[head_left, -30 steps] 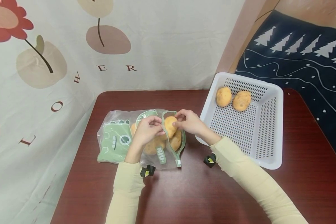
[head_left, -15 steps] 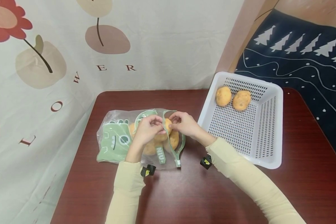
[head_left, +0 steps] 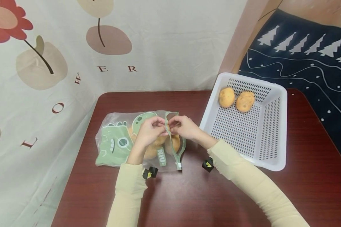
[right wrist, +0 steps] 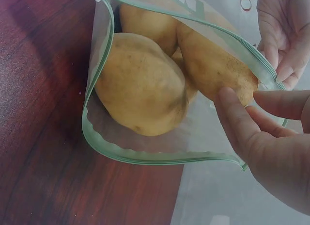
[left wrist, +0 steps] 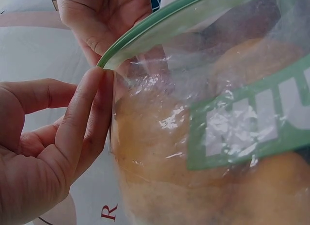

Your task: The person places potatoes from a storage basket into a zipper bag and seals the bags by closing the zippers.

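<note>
On the left of the tabletop (head_left: 173, 205) lies a clear printed bag (head_left: 105, 151), its film thin and slick-looking, likely to crumple and best held by its firmer green rim (right wrist: 145, 162). The left hand (head_left: 151, 131) pinches that rim between thumb and fingertips, the other fingers loosely bent. Just right of its grip, inside the mouth, sits the upper potato (right wrist: 215, 62), its near end under the bent fingertips and thumb of the right hand (head_left: 184, 127), which seem to pinch it lightly (how firmly I cannot tell). It should be solid, fairly weighty and smooth enough to slip; that rounded end suits fingertips. Farther right, apart from both hands, two more potatoes (head_left: 245, 101) sit in the far-left part of a white basket (head_left: 283, 132).
</note>
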`<act>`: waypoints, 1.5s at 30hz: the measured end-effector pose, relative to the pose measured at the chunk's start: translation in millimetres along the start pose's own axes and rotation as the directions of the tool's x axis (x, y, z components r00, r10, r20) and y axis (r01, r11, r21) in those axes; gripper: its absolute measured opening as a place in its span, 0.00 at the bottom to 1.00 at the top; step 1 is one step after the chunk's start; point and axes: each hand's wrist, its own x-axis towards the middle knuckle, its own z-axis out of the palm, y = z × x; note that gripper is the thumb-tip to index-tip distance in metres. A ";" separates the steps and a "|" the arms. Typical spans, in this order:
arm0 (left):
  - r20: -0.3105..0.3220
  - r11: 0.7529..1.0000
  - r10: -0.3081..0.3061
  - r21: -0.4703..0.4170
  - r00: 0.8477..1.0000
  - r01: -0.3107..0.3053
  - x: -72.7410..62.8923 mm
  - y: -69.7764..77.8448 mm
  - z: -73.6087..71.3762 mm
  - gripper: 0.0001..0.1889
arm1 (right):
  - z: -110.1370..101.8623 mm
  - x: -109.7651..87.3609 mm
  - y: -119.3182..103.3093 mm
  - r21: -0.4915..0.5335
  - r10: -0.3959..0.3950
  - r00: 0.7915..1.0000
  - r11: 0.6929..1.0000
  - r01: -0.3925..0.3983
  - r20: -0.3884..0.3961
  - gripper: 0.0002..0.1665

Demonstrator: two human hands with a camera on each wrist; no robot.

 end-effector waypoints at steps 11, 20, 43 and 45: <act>0.003 1.000 -0.023 -0.006 1.000 0.023 -2.1 -1.1 -0.9 0.09 | -7.4 -2.9 -0.5 0.083 0.031 0.999 0.996 -0.034 0.044 0.14; 0.001 0.999 -0.026 -0.022 1.000 0.026 -1.5 -3.5 -0.4 0.09 | -14.9 -6.5 -3.7 0.067 0.027 0.998 0.997 -0.031 0.050 0.14; -0.005 0.999 -0.039 -0.021 0.999 0.039 -2.3 -2.4 -0.7 0.09 | -70.3 -18.4 -35.7 0.156 -0.007 0.999 0.988 0.014 -0.043 0.12; -0.003 0.999 -0.039 -0.026 0.999 0.039 -2.3 -2.3 -0.7 0.09 | -75.2 -19.5 -36.3 0.139 -0.001 0.999 0.990 0.007 -0.043 0.12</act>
